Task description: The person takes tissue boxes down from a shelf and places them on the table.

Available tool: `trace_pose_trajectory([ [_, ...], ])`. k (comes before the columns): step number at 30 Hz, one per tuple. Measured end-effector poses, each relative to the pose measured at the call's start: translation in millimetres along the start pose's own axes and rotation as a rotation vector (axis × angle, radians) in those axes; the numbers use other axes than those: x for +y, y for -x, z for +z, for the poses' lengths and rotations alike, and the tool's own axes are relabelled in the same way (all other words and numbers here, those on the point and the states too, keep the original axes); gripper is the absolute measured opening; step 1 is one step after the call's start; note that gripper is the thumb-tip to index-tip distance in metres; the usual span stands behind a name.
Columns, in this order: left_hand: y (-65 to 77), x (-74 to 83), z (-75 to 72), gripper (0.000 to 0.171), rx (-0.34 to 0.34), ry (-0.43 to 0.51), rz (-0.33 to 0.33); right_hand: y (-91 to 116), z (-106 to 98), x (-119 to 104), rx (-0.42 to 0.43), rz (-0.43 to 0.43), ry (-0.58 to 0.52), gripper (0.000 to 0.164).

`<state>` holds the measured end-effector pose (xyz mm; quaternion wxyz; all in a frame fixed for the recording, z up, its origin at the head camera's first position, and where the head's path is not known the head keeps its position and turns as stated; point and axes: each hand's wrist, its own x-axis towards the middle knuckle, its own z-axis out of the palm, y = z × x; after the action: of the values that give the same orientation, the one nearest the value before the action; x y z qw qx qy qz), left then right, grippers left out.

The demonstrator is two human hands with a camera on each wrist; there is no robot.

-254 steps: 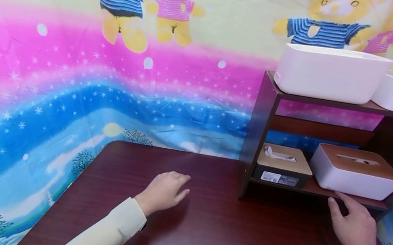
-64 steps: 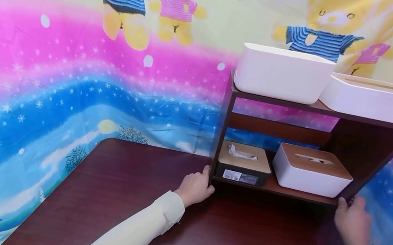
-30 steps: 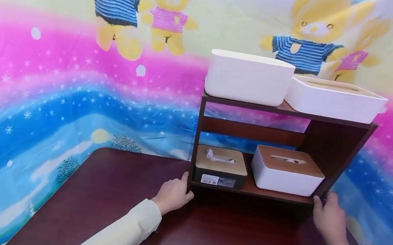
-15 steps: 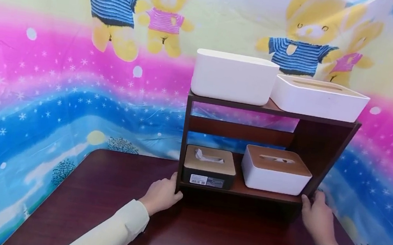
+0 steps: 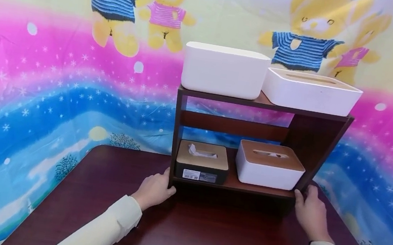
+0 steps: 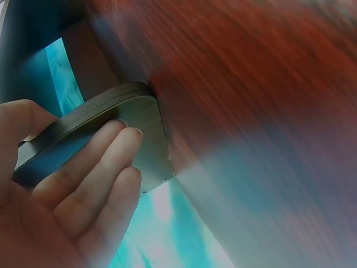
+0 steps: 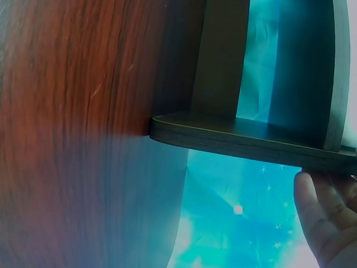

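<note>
A dark brown two-tier desktop shelf (image 5: 233, 126) stands upright on the table. My left hand (image 5: 153, 191) grips its left side panel low down, thumb at the front edge; in the left wrist view the fingers (image 6: 111, 167) lie along the panel's outer face. Low on the opposite side, my right hand (image 5: 312, 216) holds the right panel, fingertips (image 7: 305, 184) against its outer side in the right wrist view. On the lower board sit a black tissue box (image 5: 202, 160) with a beige lid and a white tissue box (image 5: 269, 167) with a brown lid.
Up on the top board are a tall white box (image 5: 225, 72) and a lower white tissue box (image 5: 310, 92) with a wooden lid. The reddish-brown table (image 5: 109, 189) runs back to a patterned cloth backdrop (image 5: 30, 80) with bears and snowflakes.
Both hands, free at first, took hold of the shelf's side panels. The shelf has slid left along the table, carrying the boxes with it, the last shift being small.
</note>
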<state>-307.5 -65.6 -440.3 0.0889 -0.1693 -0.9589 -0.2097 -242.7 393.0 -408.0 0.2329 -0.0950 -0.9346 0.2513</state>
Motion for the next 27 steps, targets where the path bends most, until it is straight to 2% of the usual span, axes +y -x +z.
trace_pose_trajectory([
  [7,2.2,-7.8,-8.2,0.064,-0.01,-0.001,-0.028,1.5,2.3,-13.2,-0.029,-0.007,-0.002,0.058],
  [12,2.3,-15.5,-9.1,0.064,-0.002,-0.01,-0.042,1.3,4.7,-19.9,-0.012,-0.045,0.015,0.056],
  [20,6.6,-25.7,-14.8,0.058,0.0,0.016,-0.051,-0.8,9.2,-29.2,-0.018,-0.113,0.017,0.051],
  [27,9.8,-32.5,-17.0,0.058,-0.018,0.026,-0.077,1.1,11.5,-38.0,-0.039,-0.125,0.019,0.044],
])
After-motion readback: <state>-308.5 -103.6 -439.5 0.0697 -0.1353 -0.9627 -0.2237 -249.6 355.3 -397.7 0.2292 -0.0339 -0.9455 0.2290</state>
